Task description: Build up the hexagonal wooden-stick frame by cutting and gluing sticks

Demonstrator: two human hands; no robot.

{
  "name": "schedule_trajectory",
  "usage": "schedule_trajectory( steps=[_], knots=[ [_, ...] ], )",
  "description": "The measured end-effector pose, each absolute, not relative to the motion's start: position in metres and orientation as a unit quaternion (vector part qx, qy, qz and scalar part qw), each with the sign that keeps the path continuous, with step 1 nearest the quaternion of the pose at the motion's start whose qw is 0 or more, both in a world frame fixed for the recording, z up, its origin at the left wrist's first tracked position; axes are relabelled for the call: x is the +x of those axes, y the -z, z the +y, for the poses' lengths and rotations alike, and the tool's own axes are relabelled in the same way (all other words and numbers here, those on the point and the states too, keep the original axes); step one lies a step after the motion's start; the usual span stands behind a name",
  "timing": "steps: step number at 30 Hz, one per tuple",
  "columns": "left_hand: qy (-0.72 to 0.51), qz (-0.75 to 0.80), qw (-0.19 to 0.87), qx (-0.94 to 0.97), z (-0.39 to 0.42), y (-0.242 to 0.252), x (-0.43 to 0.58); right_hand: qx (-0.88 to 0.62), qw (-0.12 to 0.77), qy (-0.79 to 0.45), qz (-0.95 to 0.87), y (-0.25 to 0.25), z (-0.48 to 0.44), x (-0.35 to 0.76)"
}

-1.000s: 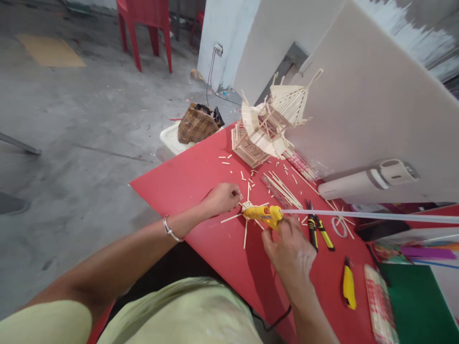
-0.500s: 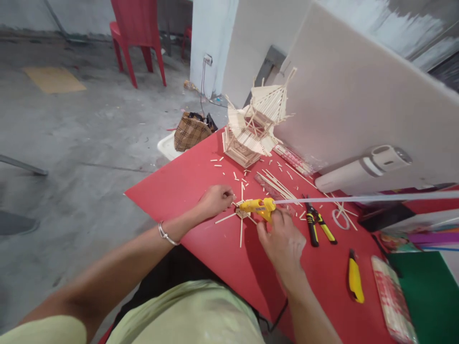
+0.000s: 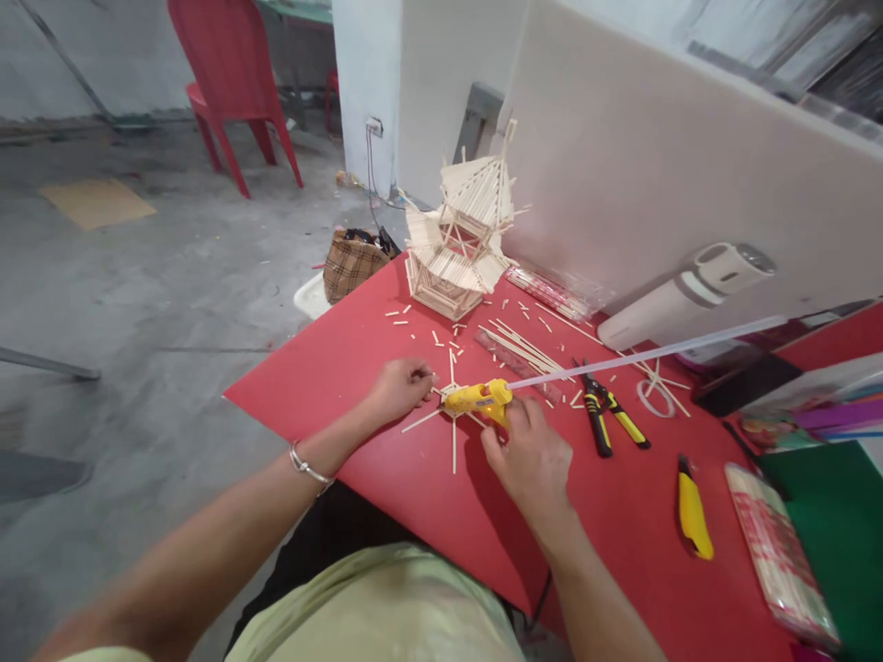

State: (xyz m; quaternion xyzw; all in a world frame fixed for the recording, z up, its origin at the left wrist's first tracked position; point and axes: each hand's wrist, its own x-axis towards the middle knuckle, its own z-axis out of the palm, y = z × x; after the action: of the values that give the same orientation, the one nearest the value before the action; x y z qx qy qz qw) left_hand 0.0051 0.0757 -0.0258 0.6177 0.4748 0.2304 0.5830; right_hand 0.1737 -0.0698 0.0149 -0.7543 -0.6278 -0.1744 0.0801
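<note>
Grey concrete floor (image 3: 172, 285) spreads away to my left, and a red tabletop (image 3: 310, 368) juts out over it. My right fingers (image 3: 519, 418) wrap the handle of a yellow glue gun (image 3: 477, 397), probably so that its nozzle can point low at the middle of a star-shaped stick frame (image 3: 453, 449). That frame lies on the tabletop right in front of me, its spokes splayed outward, which I judge helps it sit steady. My left fingers (image 3: 414, 370) curl together at its left side, near the nozzle, perhaps to steady that side; whether they pinch a stick I cannot tell.

From the gun's back a long translucent glue stick (image 3: 621, 359) slants off to the right, well apart from my left side. Beyond the frame, short stick offcuts (image 3: 401, 323) lie scattered, and longer loose sticks (image 3: 530, 348) lie roughly side by side, handy to reach, I'd say. Black-and-yellow pliers (image 3: 597, 425) rest to the right, handles spread and toward me, which suits a quick pick-up. Nearer lies a yellow utility knife (image 3: 692, 515). Farther back stands a tiered stick pagoda (image 3: 475, 191), likely placed there to leave my elbows room.
</note>
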Motion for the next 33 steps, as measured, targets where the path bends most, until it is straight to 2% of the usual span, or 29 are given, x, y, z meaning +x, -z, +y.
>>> schedule_trajectory(
  steps=[21,30,33],
  knots=[
    [-0.243,0.458,0.574,0.634,0.075,0.031,0.004,-0.728,0.078,0.233,-0.64,-0.021,-0.066,0.175],
    [-0.235,0.463,0.574,0.633,0.074,0.029,0.004,-0.748,0.091,0.191,-0.628,-0.013,-0.058,0.177],
    [-0.232,0.458,0.567,0.644,0.074,0.028,0.002,-0.776,0.121,0.151,-0.6,-0.007,-0.059,0.182]
  ],
)
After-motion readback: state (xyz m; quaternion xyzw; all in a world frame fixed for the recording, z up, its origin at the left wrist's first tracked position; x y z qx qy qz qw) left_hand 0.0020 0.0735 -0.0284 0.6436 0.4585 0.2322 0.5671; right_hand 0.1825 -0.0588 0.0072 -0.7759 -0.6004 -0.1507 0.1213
